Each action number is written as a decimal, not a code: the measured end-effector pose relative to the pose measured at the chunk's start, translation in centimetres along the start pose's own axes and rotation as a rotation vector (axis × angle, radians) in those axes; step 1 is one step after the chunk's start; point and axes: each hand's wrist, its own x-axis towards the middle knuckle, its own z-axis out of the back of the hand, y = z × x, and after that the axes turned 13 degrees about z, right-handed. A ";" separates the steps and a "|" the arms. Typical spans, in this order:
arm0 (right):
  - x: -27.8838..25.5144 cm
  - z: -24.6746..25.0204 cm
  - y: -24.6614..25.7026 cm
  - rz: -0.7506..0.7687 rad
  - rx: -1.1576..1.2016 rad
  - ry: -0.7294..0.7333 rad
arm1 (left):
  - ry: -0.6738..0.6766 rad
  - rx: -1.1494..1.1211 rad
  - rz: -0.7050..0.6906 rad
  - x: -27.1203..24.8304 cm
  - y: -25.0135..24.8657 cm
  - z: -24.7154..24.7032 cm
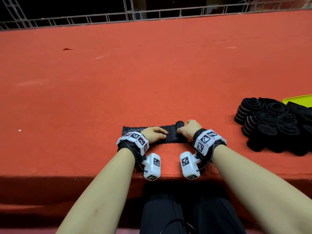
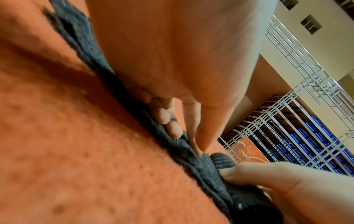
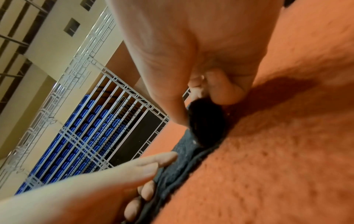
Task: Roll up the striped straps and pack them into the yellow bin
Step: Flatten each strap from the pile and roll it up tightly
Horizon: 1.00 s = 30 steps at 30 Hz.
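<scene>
While your left hand (image 1: 154, 134) lies flat with straight fingers pressing the striped strap (image 1: 170, 136) onto the red table (image 1: 118, 81), your right hand (image 1: 189, 130) curls its fingers and thumb around the rolled end (image 1: 179, 124) at the strap's right. A pile of rolled straps (image 1: 270, 122) sits well to your right, beside the yellow bin (image 1: 298, 98) at the frame's edge.

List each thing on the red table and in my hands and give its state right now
strap: flat on the table, right end rolled into a small coil
left hand: fingers straight, pressing the flat part down
right hand: fingers curled round the coil
rolled straps: finished rolls piled at the right
yellow bin: only a corner shows, behind the pile; contents unclear
</scene>
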 end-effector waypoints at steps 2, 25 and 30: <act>0.1 -0.3 0.4 0.027 -0.048 -0.005 | -0.009 -0.001 0.005 0.0 0.0 -0.1; 0.0 -2.1 2.1 0.152 0.128 0.155 | -0.139 0.117 0.190 0.1 -1.3 -0.3; 0.4 -0.9 0.8 -0.011 0.304 0.153 | -0.157 0.108 0.202 0.3 -1.6 -0.4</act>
